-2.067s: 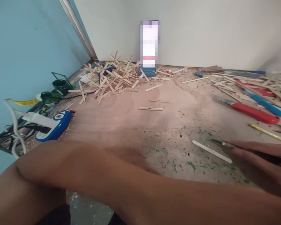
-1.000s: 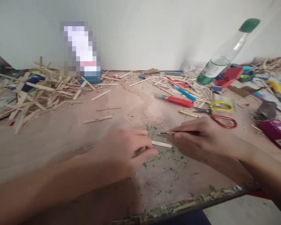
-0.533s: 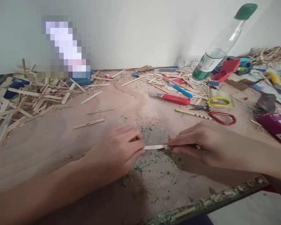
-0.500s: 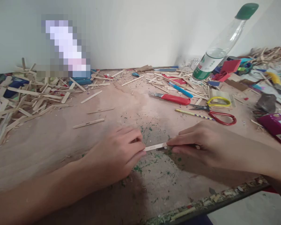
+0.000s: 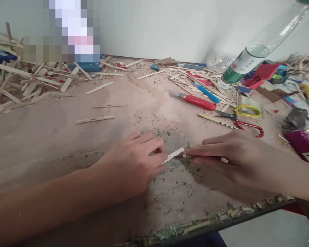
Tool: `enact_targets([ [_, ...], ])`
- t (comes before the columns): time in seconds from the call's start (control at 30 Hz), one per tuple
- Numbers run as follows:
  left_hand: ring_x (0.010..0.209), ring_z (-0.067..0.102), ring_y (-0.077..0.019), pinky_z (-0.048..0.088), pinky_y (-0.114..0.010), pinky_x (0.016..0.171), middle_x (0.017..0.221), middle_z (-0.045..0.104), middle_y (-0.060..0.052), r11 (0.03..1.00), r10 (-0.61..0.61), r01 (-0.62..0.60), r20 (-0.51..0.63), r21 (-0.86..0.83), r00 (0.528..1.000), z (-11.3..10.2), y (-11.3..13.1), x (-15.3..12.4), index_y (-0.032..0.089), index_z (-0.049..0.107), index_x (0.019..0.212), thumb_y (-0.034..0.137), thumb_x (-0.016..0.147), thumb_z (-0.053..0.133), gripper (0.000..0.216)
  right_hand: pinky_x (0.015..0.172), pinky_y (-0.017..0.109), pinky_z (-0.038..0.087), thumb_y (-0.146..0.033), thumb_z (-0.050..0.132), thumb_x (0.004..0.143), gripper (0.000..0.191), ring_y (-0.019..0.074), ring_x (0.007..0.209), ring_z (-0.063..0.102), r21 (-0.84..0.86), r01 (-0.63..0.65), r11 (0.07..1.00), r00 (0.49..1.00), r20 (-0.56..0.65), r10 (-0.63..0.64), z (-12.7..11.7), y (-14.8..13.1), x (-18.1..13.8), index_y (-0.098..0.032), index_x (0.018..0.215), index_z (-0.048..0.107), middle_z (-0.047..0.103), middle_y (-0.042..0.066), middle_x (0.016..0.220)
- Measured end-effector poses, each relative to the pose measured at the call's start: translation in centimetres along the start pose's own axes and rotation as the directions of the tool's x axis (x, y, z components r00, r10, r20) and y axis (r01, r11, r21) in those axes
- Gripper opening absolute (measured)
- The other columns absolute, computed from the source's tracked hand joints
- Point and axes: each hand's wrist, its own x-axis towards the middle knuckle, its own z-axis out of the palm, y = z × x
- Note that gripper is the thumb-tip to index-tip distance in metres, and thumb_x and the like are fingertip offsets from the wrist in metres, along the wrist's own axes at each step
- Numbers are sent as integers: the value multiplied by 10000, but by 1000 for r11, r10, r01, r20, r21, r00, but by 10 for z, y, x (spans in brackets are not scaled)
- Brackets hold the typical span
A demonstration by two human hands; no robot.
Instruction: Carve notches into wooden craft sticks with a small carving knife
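Note:
My left hand (image 5: 141, 163) is closed on one end of a wooden craft stick (image 5: 176, 152). The stick slants up to the right, with pencil-like marks on its face and its rounded far end free. Pinched in my right hand (image 5: 226, 157) is a small craft knife (image 5: 180, 156), its dark narrow blade pointing left just under the stick. Most of its handle is hidden by my fingers. Whether the blade touches the stick, I cannot tell. Green shavings (image 5: 173, 168) lie scattered on the tabletop around both hands.
Ahead on the right lie a red utility knife (image 5: 199, 102), a patterned pencil (image 5: 217, 121) and scissors (image 5: 231, 116). Behind them leans a water bottle (image 5: 243, 63). A heap of craft sticks (image 5: 28, 80) fills the left. The table's rough front edge (image 5: 195, 226) runs close below.
The stick's right end has come away from my right fingers and swung upward. My right hand has drawn slightly right with the knife. The whole view has tilted down.

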Motion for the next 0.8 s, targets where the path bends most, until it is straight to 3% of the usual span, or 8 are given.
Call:
enact_targets([
  [0.1, 989, 720, -248, 505, -417, 873, 1130, 814, -59, 1000, 8, -9, -29, -18, 1000, 2, -11, -1, 228, 901, 1131, 5, 1124, 523, 439, 686, 337, 562, -319, 584, 1317, 364, 199, 840, 885, 24, 11, 1000, 1000, 25, -12, 0, -1, -3, -243, 1388, 932, 958, 61, 1119],
  [0.2, 996, 715, -249, 523, -401, 870, 1145, 808, -78, 1000, -18, 16, -69, -27, 997, 2, -19, -1, 227, 907, 1129, -15, 1110, 490, 482, 677, 331, 561, -324, 589, 1318, 356, 201, 835, 892, 33, 22, 999, 999, 28, -23, 2, -4, -3, -261, 1401, 929, 961, 65, 1136],
  [0.37, 1008, 775, -241, 608, -392, 952, 1143, 858, -78, 998, -18, 17, -25, -58, 1000, -4, -13, 2, 168, 873, 1081, 190, 1294, 551, 386, 662, 320, 540, -365, 527, 1345, 412, 188, 835, 886, 54, 34, 998, 998, 55, -37, 6, -5, -1, -236, 1413, 912, 948, 65, 1117],
  [0.5, 1202, 817, -309, 607, -475, 1052, 1315, 891, -112, 998, 16, -16, -2, -53, 1000, -6, -6, -3, 163, 856, 1228, 317, 1319, 576, 332, 627, 314, 494, -328, 553, 1336, 381, 159, 767, 844, 48, 42, 998, 999, 29, -43, 7, -6, -2, -228, 1429, 909, 925, 50, 1036],
  [0.67, 1391, 794, -397, 585, -575, 1152, 1521, 851, -170, 1000, -1, 1, 8, -4, 1000, -1, -10, -11, 160, 818, 1416, 652, 1274, 660, 536, 574, 328, 455, -325, 570, 1313, 381, 171, 703, 803, 34, 27, 999, 1000, -2, -27, 4, -11, -2, -275, 1465, 917, 912, 44, 975],
  [0.8, 1492, 763, -418, 566, -617, 1253, 1640, 809, -173, 1000, -15, 14, 22, 13, 1000, 6, -12, -12, 188, 814, 1480, 705, 1209, 766, 585, 602, 347, 489, -290, 628, 1264, 395, 218, 740, 828, 31, 5, 1000, 1000, 3, -5, 4, -12, 0, -318, 1554, 895, 935, 66, 1010],
])
